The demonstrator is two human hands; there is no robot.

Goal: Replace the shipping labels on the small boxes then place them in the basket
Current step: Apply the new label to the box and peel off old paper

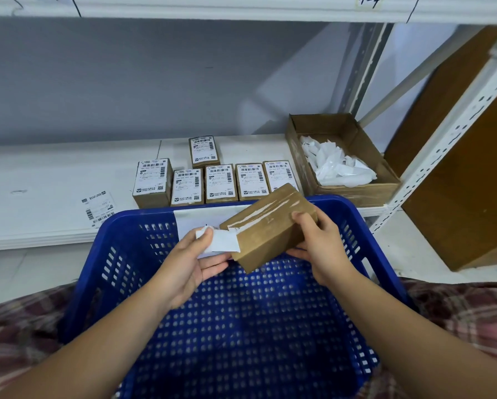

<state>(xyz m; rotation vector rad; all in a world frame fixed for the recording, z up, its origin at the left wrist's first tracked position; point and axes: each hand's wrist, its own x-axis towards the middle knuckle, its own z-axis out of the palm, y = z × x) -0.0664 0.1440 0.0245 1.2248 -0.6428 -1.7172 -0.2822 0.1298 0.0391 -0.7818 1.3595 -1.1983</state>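
My right hand grips a small brown cardboard box, tilted, above the far part of the blue plastic basket. My left hand pinches a white label that hangs off the box's left end, mostly peeled away. The box's top shows shiny tape and no label. The basket is empty and sits on my lap. Several small labelled boxes stand in a row on the white shelf behind the basket, one more behind them.
An open cardboard carton at the right of the shelf holds crumpled white label scraps. A loose shipping label lies flat on the shelf at the left. White metal shelf uprights and a brown board stand at the right.
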